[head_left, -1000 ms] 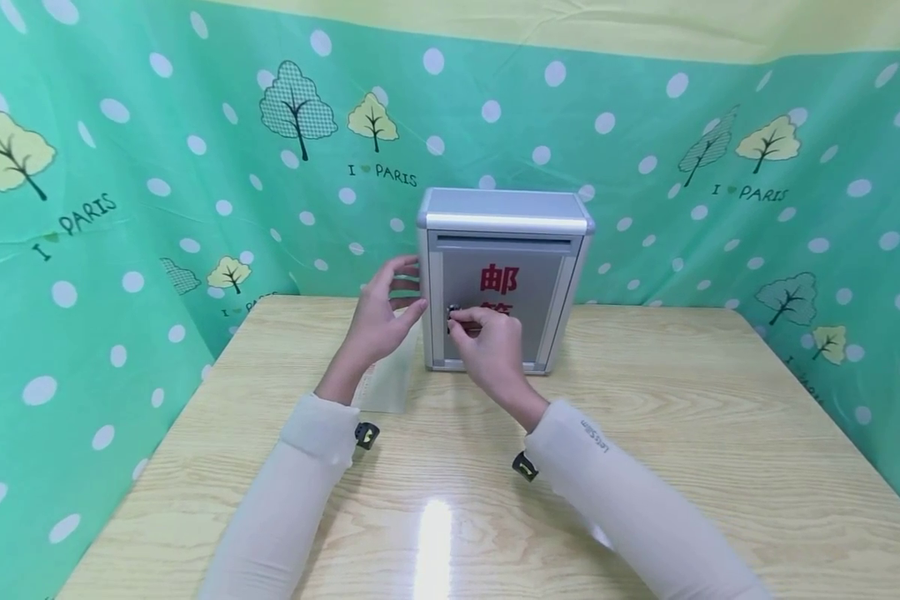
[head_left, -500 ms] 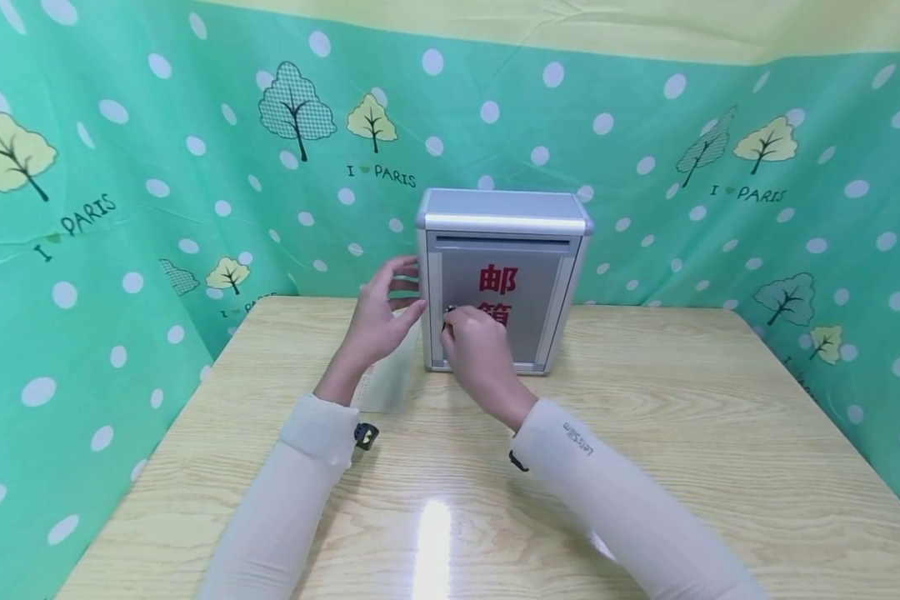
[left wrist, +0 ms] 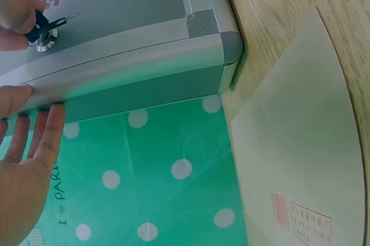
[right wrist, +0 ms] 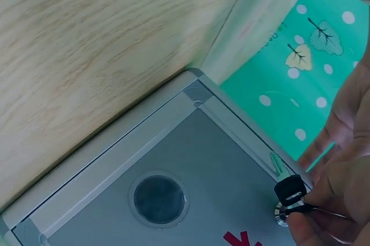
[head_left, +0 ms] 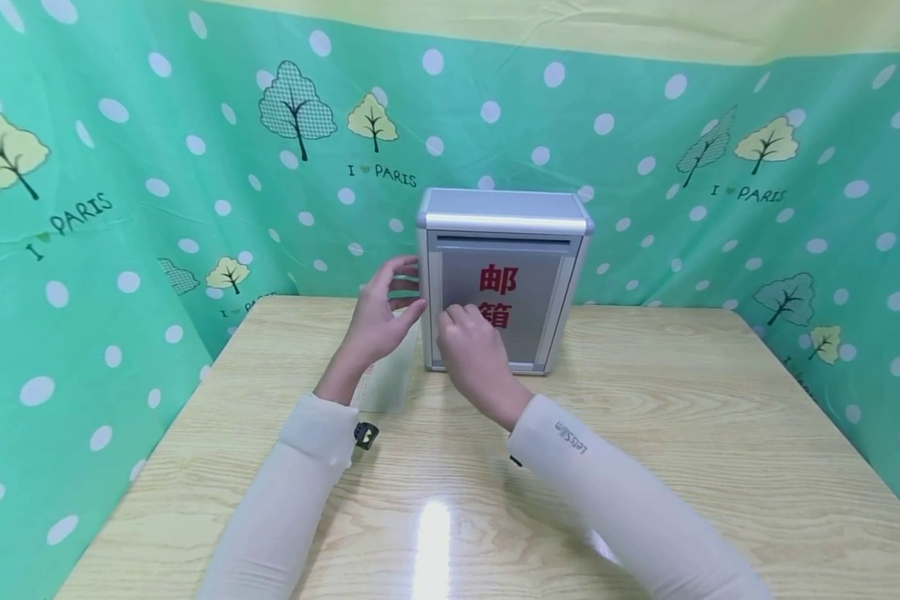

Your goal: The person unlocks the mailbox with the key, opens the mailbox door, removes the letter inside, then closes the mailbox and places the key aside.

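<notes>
A grey metal mailbox [head_left: 532,292] with red characters stands upright on the table. My right hand [head_left: 471,346] pinches a black-headed key [left wrist: 39,25] at the round lock [right wrist: 281,214] near the door's left edge. A second key [right wrist: 290,189] hangs beside it, its metal blade loose. In the head view the right hand hides both keys and the lock. My left hand [head_left: 382,312] is at the mailbox's left side, thumb by the front edge and fingers extended along the side panel [left wrist: 144,93].
A pale paper envelope [left wrist: 300,125] with red print lies on the wooden table [head_left: 682,433], left of the mailbox and partly under the left forearm. A green dotted curtain [head_left: 645,125] hangs behind and on both sides. The mailbox door has a round window [right wrist: 159,198].
My right hand has turned over at the lock, knuckles now upward, and shifted slightly left, covering the key in the head view. The left hand and mailbox have stayed put.
</notes>
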`<state>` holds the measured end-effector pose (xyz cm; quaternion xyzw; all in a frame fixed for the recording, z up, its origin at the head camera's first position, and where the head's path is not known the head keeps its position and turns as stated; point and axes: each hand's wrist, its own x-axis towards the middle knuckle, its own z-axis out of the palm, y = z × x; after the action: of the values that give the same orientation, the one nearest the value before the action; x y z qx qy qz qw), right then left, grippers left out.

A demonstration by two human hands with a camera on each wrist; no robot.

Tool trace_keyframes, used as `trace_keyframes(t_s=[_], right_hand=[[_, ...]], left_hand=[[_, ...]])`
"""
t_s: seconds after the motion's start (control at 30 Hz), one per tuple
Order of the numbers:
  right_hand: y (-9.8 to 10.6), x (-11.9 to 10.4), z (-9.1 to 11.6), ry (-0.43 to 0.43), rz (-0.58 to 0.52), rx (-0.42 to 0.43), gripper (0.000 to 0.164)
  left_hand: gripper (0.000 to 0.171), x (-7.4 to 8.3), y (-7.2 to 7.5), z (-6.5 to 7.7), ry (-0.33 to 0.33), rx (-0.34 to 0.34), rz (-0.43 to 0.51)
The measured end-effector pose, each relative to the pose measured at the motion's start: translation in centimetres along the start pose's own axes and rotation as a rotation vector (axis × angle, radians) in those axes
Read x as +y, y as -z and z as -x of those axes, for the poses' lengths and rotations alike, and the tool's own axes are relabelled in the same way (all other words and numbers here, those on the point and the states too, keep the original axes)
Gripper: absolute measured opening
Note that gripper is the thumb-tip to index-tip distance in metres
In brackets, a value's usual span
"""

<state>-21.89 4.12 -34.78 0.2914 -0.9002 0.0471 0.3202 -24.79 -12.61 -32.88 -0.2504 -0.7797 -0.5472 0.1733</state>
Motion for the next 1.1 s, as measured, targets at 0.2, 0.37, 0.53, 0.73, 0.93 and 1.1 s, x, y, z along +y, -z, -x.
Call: trace_keyframes(t_s=[0.2,0.37,0.53,0.73,0.93,1.1], right_hand=[[-0.5,0.3,0.2,0.147,0.192,0.031,0.015],[-0.7,0.5,0.2,0.235,0.282,0.053,0.013],[-0.7,0.6,0.1,0.288,0.333,0.066,0.013],[-0.6,0.8,-0.1,0.393,0.451,0.052,0.013],[-0.1,1.1,-0.2,0.463,0.516,-0.006,0.016],[0.0,1.4,-0.1,0.472,0.496,-0.022,0.017]], left_hand=[[0.059,-0.3,0.0,-0.1,-0.017,0.003,-0.008],[0.058,-0.6,-0.1,-0.2,-0.009,0.007,-0.007],[0.061,-2.4,-0.2,-0.6,-0.006,0.012,0.004],[0.062,-3.6,-0.2,-0.7,-0.034,0.017,0.008],[0.061,-3.8,-0.1,-0.7,-0.057,0.016,0.005],[0.060,-3.8,-0.1,-0.7,-0.069,0.018,0.004]])
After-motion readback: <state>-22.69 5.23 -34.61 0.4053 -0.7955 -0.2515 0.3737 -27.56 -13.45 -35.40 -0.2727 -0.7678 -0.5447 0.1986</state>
